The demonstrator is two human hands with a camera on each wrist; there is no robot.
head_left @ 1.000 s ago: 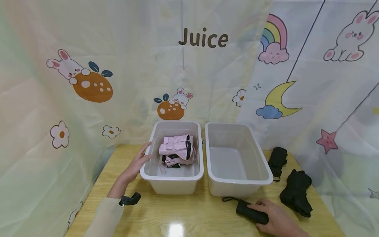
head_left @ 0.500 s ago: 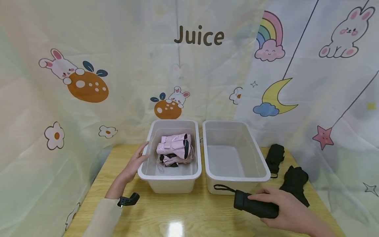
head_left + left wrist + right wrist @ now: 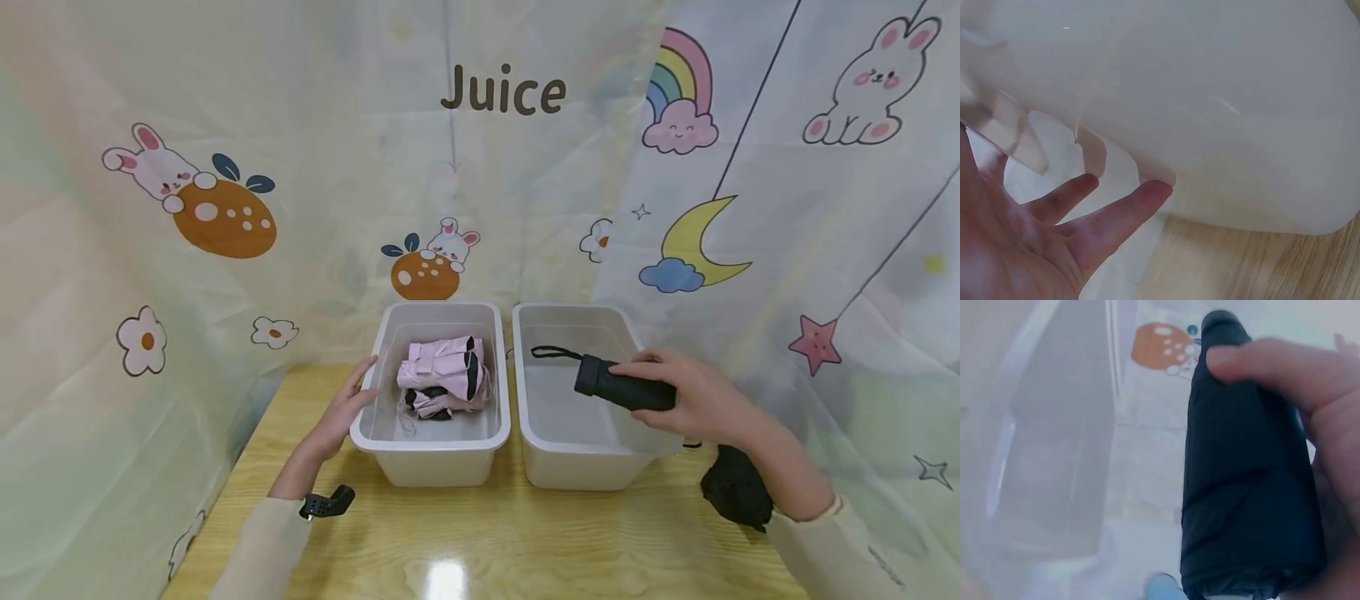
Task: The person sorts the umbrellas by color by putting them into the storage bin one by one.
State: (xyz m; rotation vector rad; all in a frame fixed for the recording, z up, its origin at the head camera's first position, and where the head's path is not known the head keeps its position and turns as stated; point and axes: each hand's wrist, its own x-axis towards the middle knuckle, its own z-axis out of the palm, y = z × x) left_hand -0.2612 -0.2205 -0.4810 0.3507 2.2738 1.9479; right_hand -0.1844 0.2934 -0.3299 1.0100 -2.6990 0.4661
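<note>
My right hand (image 3: 701,400) holds a folded black umbrella (image 3: 626,388) above the right white bin (image 3: 523,408). The umbrella lies nearly level, its wrist loop (image 3: 557,352) pointing left. In the right wrist view my thumb presses along the black umbrella (image 3: 1241,462), and the other fingers are mostly hidden behind it. My left hand (image 3: 337,421) rests against the left side of the left white bin (image 3: 431,447). Seen from the left wrist, its extended fingers (image 3: 1125,215) touch the bin's outer wall. Folded pink umbrellas (image 3: 442,371) with black ends lie stacked inside that bin.
Another black umbrella (image 3: 738,492) lies on the wooden table (image 3: 465,533) at the right, partly behind my right forearm. A black loop (image 3: 692,444) shows beside the right bin. A printed curtain (image 3: 322,208) hangs close behind both bins.
My right hand has lifted the black umbrella from the table in front of the right bin and carried it up and forward over that bin. The left hand has stayed at its bin.
</note>
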